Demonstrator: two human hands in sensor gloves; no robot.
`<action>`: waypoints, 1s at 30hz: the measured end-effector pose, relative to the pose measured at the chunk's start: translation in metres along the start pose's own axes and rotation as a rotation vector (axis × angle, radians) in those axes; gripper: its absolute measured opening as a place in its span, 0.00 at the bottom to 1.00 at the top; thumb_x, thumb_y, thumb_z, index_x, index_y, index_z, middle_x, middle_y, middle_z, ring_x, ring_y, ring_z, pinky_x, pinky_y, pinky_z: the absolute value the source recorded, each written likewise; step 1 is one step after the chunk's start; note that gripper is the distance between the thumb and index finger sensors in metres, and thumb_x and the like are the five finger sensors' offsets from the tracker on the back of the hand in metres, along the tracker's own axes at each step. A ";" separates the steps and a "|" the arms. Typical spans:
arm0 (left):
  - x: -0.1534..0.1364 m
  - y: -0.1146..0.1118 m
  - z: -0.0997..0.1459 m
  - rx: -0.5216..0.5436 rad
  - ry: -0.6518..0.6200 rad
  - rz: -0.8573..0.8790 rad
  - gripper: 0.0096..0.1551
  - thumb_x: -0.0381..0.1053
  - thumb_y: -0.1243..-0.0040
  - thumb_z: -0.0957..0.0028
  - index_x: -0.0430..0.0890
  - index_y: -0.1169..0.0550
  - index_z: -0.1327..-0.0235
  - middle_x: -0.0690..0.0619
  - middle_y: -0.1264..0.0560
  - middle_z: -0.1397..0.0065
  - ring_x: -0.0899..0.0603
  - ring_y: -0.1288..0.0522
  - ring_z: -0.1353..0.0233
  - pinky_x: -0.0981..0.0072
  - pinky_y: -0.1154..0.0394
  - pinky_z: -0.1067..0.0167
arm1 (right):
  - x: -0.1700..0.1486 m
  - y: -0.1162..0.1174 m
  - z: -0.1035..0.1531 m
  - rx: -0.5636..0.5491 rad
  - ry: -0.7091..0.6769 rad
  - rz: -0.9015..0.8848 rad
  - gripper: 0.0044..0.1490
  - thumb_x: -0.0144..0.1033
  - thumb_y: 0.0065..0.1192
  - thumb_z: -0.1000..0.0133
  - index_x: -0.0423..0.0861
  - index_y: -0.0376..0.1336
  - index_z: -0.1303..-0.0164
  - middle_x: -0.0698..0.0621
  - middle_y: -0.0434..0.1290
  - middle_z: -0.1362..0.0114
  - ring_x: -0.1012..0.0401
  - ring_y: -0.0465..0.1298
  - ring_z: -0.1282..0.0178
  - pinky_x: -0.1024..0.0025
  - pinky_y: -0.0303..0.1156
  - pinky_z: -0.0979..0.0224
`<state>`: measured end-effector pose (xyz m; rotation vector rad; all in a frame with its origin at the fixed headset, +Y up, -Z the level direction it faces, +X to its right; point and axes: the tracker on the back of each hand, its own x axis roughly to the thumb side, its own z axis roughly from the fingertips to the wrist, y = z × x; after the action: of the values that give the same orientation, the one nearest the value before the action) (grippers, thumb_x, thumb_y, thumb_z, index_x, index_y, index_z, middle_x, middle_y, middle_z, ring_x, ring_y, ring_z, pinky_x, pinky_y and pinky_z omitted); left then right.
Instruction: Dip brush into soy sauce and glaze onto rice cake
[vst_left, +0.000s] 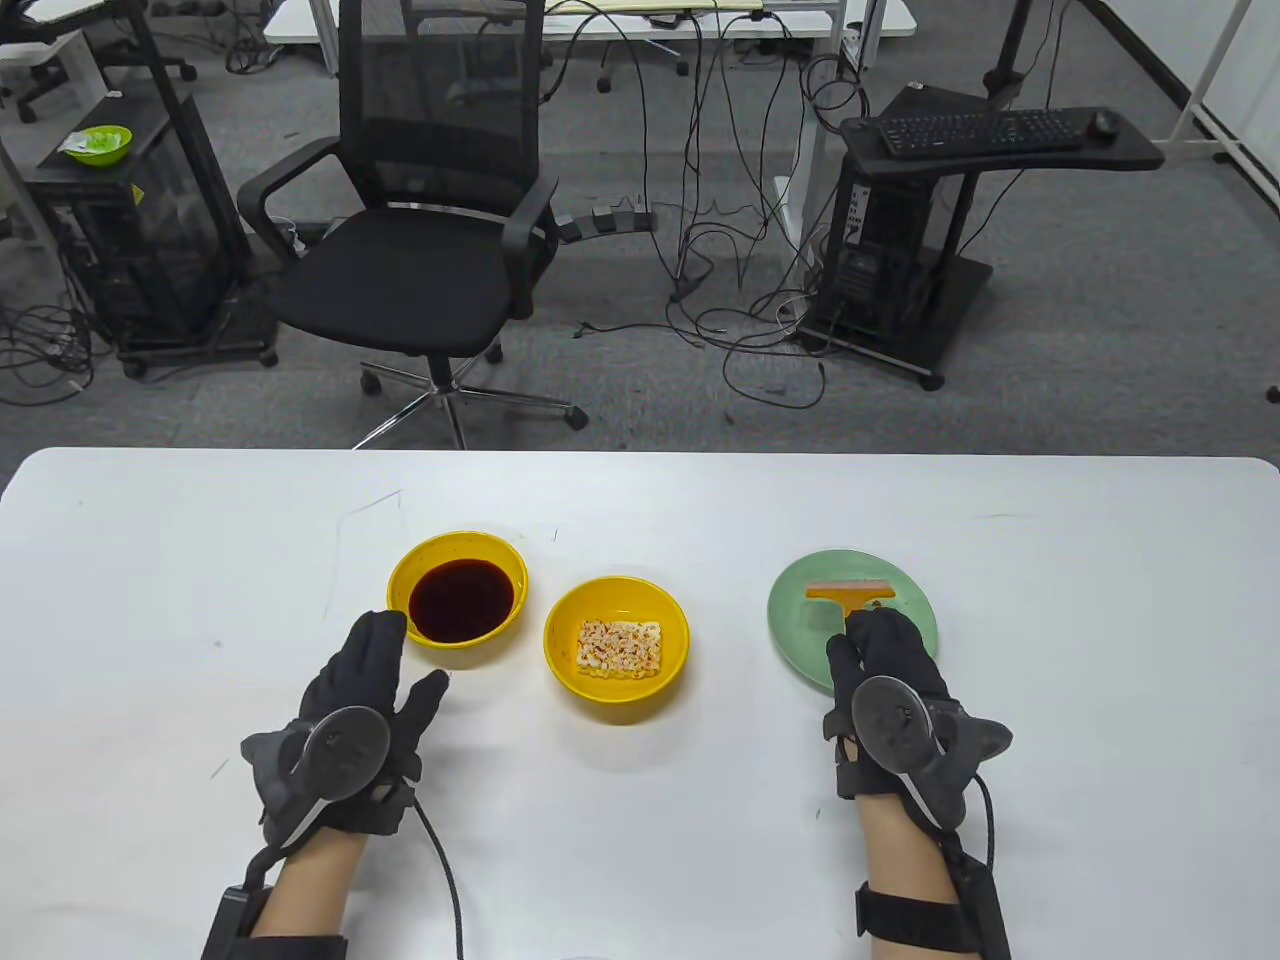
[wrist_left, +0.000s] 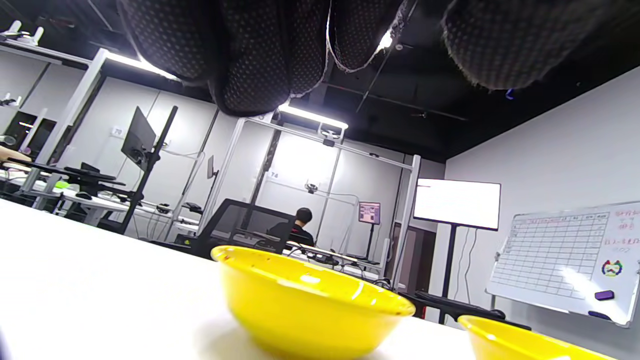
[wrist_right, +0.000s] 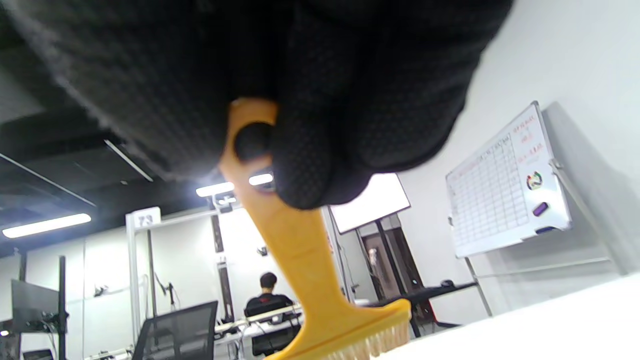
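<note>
A yellow bowl of dark soy sauce (vst_left: 460, 598) stands left of centre; in the left wrist view its yellow wall (wrist_left: 305, 315) fills the foreground. A second yellow bowl (vst_left: 616, 650) holds the rice cake (vst_left: 620, 647). An orange brush (vst_left: 850, 596) lies with its bristles on a green plate (vst_left: 800, 610). My right hand (vst_left: 880, 650) grips the brush handle (wrist_right: 295, 235), fingers (wrist_right: 320, 150) wrapped around it. My left hand (vst_left: 385, 680) is open beside the soy sauce bowl, fingertips near its rim; I cannot tell whether they touch.
The white table (vst_left: 200, 560) extends widely on both sides. A black office chair (vst_left: 420, 240) and a black stand with a keyboard (vst_left: 980, 130) stand beyond the far edge.
</note>
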<state>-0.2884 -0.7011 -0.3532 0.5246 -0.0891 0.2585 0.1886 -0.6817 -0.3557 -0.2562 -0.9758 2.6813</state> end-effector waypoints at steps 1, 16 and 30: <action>-0.002 -0.001 0.001 -0.007 0.004 -0.009 0.47 0.70 0.38 0.54 0.49 0.35 0.25 0.43 0.31 0.21 0.36 0.22 0.28 0.46 0.27 0.32 | -0.001 0.003 0.000 0.011 0.003 0.013 0.23 0.45 0.84 0.55 0.49 0.76 0.52 0.49 0.83 0.41 0.56 0.90 0.50 0.61 0.87 0.46; -0.020 -0.009 0.012 -0.042 0.048 -0.007 0.47 0.70 0.38 0.54 0.48 0.34 0.25 0.43 0.30 0.22 0.36 0.21 0.29 0.46 0.26 0.33 | -0.012 0.042 0.008 0.391 0.144 0.136 0.25 0.42 0.82 0.53 0.45 0.74 0.48 0.40 0.78 0.35 0.52 0.88 0.48 0.57 0.84 0.45; -0.024 -0.013 0.013 -0.071 0.068 0.008 0.46 0.70 0.39 0.54 0.48 0.34 0.26 0.43 0.30 0.22 0.36 0.21 0.29 0.46 0.26 0.33 | -0.017 0.046 0.009 0.511 0.201 0.149 0.34 0.52 0.73 0.47 0.45 0.69 0.36 0.37 0.74 0.30 0.49 0.84 0.47 0.50 0.78 0.44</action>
<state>-0.3078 -0.7241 -0.3519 0.4446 -0.0337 0.2795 0.1932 -0.7263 -0.3774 -0.4883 -0.2037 2.8521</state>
